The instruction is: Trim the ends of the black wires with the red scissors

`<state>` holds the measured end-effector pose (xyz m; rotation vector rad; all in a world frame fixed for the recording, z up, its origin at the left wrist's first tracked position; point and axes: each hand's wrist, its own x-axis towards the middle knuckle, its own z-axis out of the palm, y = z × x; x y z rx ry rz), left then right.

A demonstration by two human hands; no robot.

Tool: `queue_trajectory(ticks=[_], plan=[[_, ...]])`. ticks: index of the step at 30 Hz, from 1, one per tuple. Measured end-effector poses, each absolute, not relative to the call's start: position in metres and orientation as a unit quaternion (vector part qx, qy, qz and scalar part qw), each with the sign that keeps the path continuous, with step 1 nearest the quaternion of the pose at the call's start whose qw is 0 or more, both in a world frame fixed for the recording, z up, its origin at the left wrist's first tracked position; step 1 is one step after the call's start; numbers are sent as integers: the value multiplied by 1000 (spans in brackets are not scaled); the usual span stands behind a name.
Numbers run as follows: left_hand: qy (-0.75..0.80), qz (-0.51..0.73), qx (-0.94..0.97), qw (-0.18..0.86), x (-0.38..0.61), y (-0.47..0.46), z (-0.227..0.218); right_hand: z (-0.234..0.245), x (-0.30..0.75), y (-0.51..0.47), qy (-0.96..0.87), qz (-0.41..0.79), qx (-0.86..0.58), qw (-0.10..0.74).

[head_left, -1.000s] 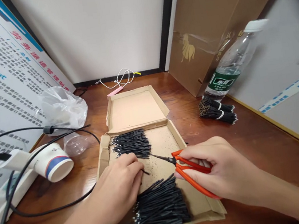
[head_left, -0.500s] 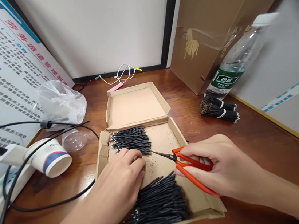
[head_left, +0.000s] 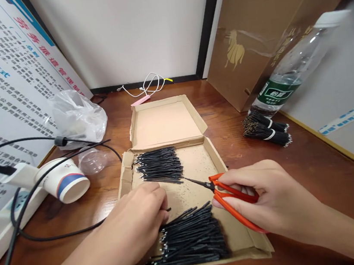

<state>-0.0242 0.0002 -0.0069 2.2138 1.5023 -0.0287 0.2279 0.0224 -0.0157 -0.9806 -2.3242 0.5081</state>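
My right hand [head_left: 263,195] is wrapped around the red handles of a pair of scissors [head_left: 233,192]. Their narrow dark blades look nearly closed and point left, the tips close to the lower edge of the upper pile of short black wires [head_left: 158,165]. Over the left side of an open cardboard box [head_left: 217,157], my left hand [head_left: 148,210] has its fingers curled together, and the dark end of a black wire sticks out by the fingertips; the rest is hidden. Just below that hand lies a larger, looser pile of black wires [head_left: 192,237] in the box.
Two tied wire bundles [head_left: 266,129] lie by a water bottle [head_left: 280,84] on the right, before a brown carton [head_left: 234,46]. Left are a tipped paper cup [head_left: 69,181], a plastic bag [head_left: 79,117], a power strip [head_left: 16,223] and a looping black cable [head_left: 60,237].
My left hand has drawn back from the upper pile toward the lower one, its fingers curled tighter, a wire end now showing. The scissors stay nearly still. The view has shifted slightly.
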Motion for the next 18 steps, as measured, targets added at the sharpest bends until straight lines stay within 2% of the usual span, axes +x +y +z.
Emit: queue_trajectory(ticks=[4, 9, 18], plan=[[528, -11, 825, 200, -20, -4, -8, -15, 227, 23, -870, 195, -366, 268], [531, 87, 811, 230, -19, -4, -3, -17, 226, 23, -868, 203, -381, 244], [528, 239, 720, 382, -14, -1, -1, -12, 225, 16, -865, 203, -389, 242]])
